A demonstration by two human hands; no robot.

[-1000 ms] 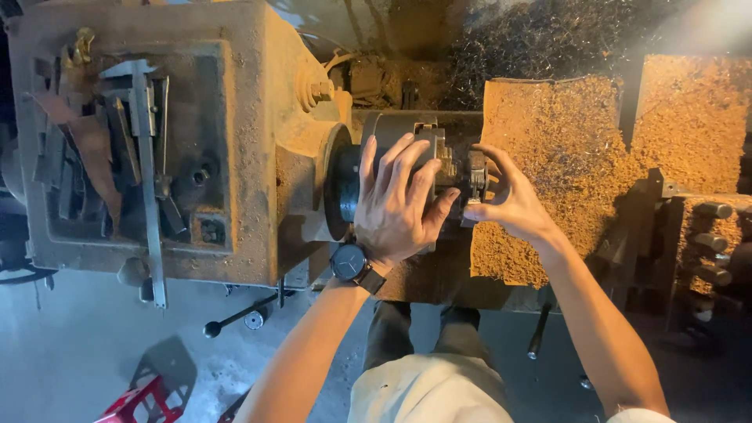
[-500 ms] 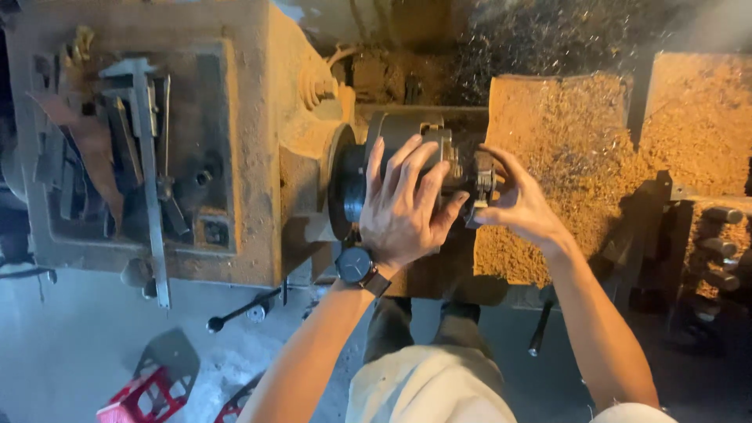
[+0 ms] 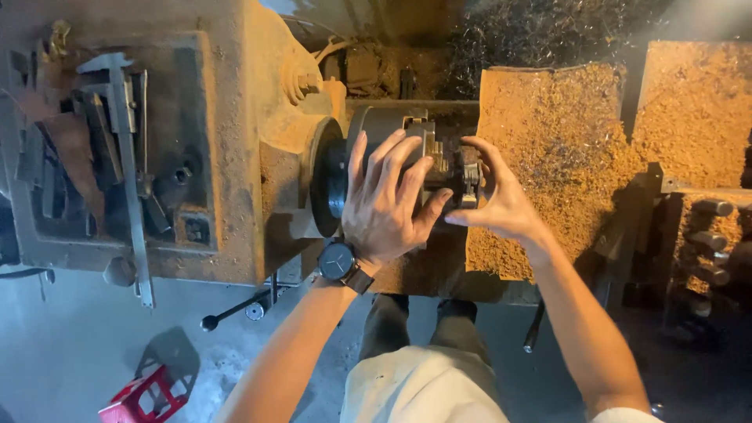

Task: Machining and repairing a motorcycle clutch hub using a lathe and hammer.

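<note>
Lathe chuck (image 3: 376, 149) on the rusty headstock (image 3: 227, 157): heavy, rigid steel, best grasped around its rim. Left hand (image 3: 388, 200) lies spread, palm wrapping the chuck body; right hand (image 3: 493, 200) pinches a jaw piece (image 3: 468, 174) at its face.

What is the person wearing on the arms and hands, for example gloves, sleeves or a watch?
Both hands are bare, without gloves. The left hand has a round dark-faced wristwatch on a brown strap at the wrist. The right hand wears nothing. Both forearms are uncovered; a pale sleeve edge shows near the right upper arm.
</note>
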